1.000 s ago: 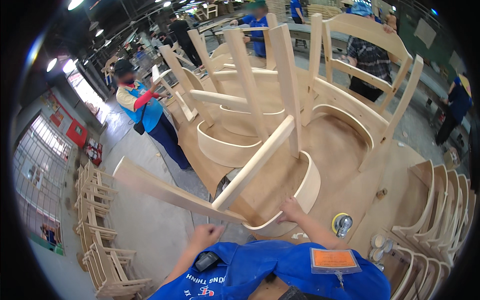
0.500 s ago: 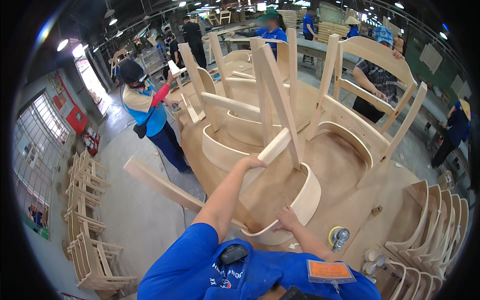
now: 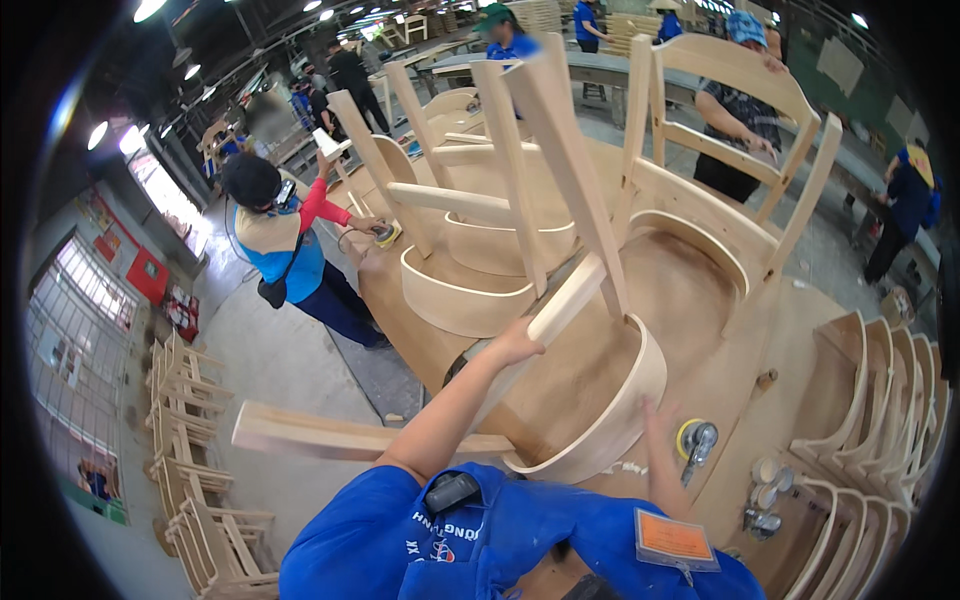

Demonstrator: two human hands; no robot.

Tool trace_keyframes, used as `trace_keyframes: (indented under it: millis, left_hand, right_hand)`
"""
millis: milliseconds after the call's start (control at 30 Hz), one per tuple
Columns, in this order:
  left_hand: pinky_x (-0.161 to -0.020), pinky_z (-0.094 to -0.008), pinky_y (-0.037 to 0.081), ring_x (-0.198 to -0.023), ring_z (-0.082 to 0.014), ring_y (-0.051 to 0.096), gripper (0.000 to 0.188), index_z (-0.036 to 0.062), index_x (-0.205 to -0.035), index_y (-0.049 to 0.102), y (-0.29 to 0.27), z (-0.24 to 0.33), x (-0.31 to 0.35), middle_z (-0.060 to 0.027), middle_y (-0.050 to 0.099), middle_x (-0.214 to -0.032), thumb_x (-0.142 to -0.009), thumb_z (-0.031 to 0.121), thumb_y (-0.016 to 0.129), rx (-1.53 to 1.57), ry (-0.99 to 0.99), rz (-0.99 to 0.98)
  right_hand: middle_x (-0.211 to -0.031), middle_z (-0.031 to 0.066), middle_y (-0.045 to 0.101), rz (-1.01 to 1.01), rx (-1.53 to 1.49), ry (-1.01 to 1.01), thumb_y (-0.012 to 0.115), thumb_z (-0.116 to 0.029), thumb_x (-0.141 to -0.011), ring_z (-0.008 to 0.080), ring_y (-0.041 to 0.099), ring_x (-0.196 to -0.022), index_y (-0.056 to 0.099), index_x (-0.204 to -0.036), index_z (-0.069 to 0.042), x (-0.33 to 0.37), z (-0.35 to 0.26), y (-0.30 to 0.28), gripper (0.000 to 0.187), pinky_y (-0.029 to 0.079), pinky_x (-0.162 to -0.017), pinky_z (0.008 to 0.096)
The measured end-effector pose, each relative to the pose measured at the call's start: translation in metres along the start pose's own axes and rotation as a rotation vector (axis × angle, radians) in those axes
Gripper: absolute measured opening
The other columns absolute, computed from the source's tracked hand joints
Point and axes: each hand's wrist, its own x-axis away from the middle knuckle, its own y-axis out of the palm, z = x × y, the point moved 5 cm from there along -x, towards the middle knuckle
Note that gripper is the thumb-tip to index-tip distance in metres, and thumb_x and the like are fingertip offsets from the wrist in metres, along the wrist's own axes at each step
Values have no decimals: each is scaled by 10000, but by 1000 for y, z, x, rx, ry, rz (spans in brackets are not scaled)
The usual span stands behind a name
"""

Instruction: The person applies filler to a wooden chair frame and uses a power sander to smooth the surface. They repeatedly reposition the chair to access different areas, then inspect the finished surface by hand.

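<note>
An unfinished pale wooden chair frame lies tipped on the brown-topped worktable [image 3: 760, 350] in front of me. Its curved seat band [image 3: 610, 445] bulges towards my right. One leg [image 3: 572, 180] slants upward, and another leg [image 3: 320, 432] reaches out to the left past my forearm. My left hand [image 3: 515, 343] is closed round the straight rail [image 3: 565, 300] of this frame. Against the outer face of the curved band rests my right hand [image 3: 660, 425], its fingers stretched out and slightly blurred. A round yellow-rimmed sander [image 3: 697, 440] lies on the tabletop just right of that hand.
More chair frames [image 3: 480, 205] stand across the table. A co-worker at left handles another sander [image 3: 385, 234]; a second person holds a chair frame [image 3: 735, 175] at far right. Curved wooden parts [image 3: 870, 400] are stacked at right, and wooden frames [image 3: 195, 450] line the left wall.
The chair frame has turned slightly, its left leg swinging lower. My right hand has slid from the band's rim to its outer face. The left co-worker's sander has moved.
</note>
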Motion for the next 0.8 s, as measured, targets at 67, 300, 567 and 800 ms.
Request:
trace_keyframes:
  millis: [67,300,567,800]
  left_hand:
    - [-890,-364,453,-1034,-292,582,604,-21,-1192,548,6,0,28,-208,611,-1109,-646,157,736,-54,29,2]
    - [-799,-327,494,-907,-190,607,553,-15,-1153,572,-7,14,97,-107,639,-1008,-651,123,757,215,-59,-41]
    - [-820,-389,504,-914,-312,646,513,-98,-1132,533,-72,91,134,-217,637,-1047,-689,126,663,475,373,-12]
    - [-1013,-434,384,-1169,-326,525,503,-88,-1196,501,-47,100,104,-228,570,-1178,-734,65,626,639,688,-89]
  right_hand:
    - [-1344,212,453,-118,-151,210,725,-473,-756,337,393,-1280,391,-1351,41,-5,41,0,855,329,-1059,422]
    - [-1213,148,578,-375,-787,612,691,-408,-827,263,552,-1118,513,-1236,24,25,23,-35,621,441,-946,411]
    - [-1036,96,648,-123,-856,12,705,-259,-831,155,603,-938,573,-1134,3,12,-187,-212,422,484,-808,313]
    - [-953,63,647,71,-733,-514,735,-214,-793,134,599,-859,588,-1069,11,39,-311,-339,385,475,-768,284]
